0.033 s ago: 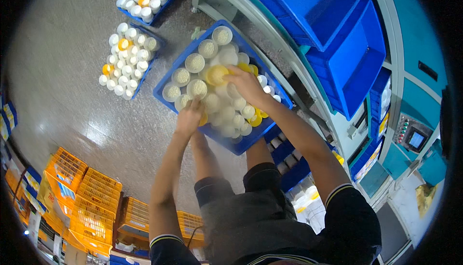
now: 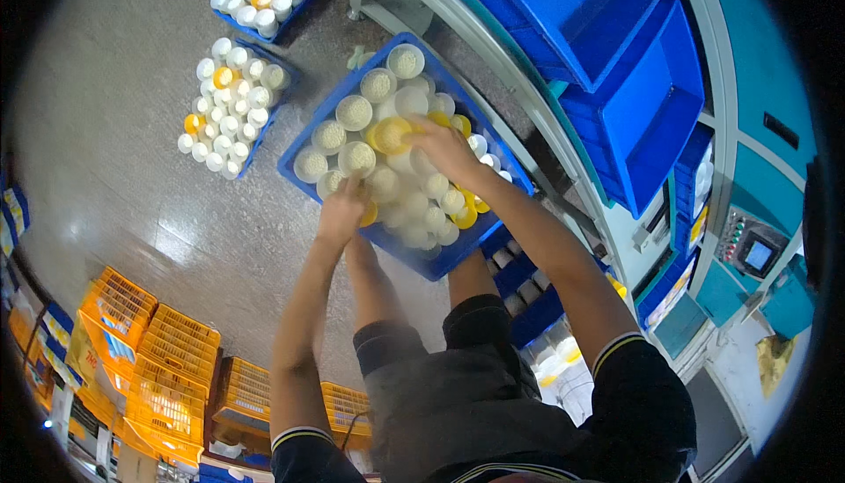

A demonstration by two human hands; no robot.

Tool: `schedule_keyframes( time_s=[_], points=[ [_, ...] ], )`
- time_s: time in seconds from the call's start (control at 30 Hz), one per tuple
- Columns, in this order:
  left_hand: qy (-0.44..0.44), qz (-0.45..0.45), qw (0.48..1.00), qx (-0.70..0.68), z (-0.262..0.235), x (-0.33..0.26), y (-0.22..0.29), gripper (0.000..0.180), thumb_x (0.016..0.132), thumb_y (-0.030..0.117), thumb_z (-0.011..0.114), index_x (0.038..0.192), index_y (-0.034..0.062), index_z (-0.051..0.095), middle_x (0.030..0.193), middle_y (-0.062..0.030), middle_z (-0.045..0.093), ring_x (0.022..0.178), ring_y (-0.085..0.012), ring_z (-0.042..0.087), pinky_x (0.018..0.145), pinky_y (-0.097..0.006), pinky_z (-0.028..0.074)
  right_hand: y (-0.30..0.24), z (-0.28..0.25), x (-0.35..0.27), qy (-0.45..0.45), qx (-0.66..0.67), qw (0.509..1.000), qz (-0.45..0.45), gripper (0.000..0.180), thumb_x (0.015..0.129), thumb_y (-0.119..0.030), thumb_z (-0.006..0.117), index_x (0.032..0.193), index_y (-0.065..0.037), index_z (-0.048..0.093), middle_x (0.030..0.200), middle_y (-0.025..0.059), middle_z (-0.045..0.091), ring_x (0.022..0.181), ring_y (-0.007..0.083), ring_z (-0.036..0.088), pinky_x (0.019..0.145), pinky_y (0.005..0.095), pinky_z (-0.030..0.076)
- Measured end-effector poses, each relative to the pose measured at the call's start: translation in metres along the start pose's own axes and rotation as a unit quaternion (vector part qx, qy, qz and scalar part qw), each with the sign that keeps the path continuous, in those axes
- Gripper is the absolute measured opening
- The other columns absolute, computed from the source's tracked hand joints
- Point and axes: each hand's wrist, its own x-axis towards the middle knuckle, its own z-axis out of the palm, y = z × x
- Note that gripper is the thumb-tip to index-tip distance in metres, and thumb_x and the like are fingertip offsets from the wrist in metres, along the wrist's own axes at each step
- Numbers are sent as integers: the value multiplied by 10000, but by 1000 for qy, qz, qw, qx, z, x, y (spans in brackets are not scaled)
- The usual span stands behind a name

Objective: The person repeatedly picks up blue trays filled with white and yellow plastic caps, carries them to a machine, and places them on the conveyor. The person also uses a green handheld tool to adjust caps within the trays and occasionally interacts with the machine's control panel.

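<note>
A blue crate (image 2: pixel 290 163) in front of my legs holds many round cups, mostly white with some yellow. Pale granules fill the cups along its left side. My right hand (image 2: pixel 444 150) reaches over the crate's middle and grips the right side of a yellow cup (image 2: pixel 391 135) containing granules. The fingers of my left hand (image 2: pixel 341 215) are pinched together at the near edge of a white cup (image 2: pixel 357 158), also filled. Just left of that hand sits another filled white cup (image 2: pixel 330 184). A whitish haze blurs the cups in the crate's centre and near part.
Two more cup-filled blue crates stand on the floor at the far left, one here (image 2: pixel 255 144). Large blue bins (image 2: pixel 629 105) rest on a machine frame to the right, beside a control panel (image 2: pixel 755 252). Orange baskets (image 2: pixel 176 351) are stacked at the near left.
</note>
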Motion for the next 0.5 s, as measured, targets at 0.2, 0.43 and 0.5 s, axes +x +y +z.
schedule_keyframes(
  time_s=[0.2,0.43,0.5],
  points=[
    [-65,-54,996,25,12,-12,-12,358,809,118,603,1165,135,633,1341,-177,518,930,-301,648,708,-375,582,6,37,15,-92,-150,984,26,288,844,-119,580,1124,-140,643,1197,128,582,898,312,674,723,410,557],
    [-92,-106,989,39,-30,47,44,393,806,71,586,1197,60,622,1382,-181,511,1048,-324,606,808,-388,563,-45,-89,13,8,-60,995,-75,206,879,-162,608,1053,-69,664,1098,127,643,844,309,683,672,396,559],
    [121,-24,992,-18,-64,93,71,407,808,79,591,1214,58,615,1370,-180,515,1140,-350,559,902,-445,512,-44,-160,12,177,1,977,-117,157,854,-105,650,994,-50,693,1028,131,679,887,292,682,742,371,560]
  ],
)
